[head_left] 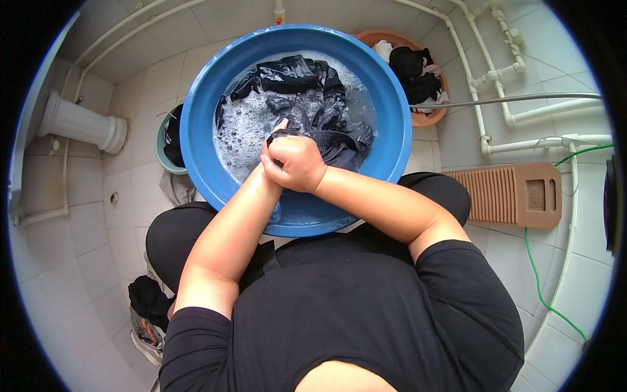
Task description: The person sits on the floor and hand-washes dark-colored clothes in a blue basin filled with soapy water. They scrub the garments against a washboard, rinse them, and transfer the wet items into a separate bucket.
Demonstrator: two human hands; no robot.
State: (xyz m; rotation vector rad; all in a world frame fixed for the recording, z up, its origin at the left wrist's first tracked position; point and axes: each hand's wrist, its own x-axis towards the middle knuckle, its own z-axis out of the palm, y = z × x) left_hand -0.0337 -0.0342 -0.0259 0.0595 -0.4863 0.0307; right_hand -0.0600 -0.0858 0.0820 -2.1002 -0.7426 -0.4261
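Over the near part of a large blue basin (196,140), my two hands are pressed together. My right hand (299,161) is closed in a fist around a bit of dark wet cloth. Behind it my left hand (279,127) is mostly covered; only a little shows past the cloth, so its grip cannot be made out. The cloth seems to belong to the black garment (290,75) that lies soaking in the sudsy water (245,134), bunched toward the far side and the right. Some of it is under the foam.
A pinkish tub (439,117) of clothes stands at the back right, a small green basin (163,153) with dark cloth at the left. A brown washboard (506,195) leans right of my knee. Shoes (147,340), white pipes (483,117) and a green cord (539,281) surround me.
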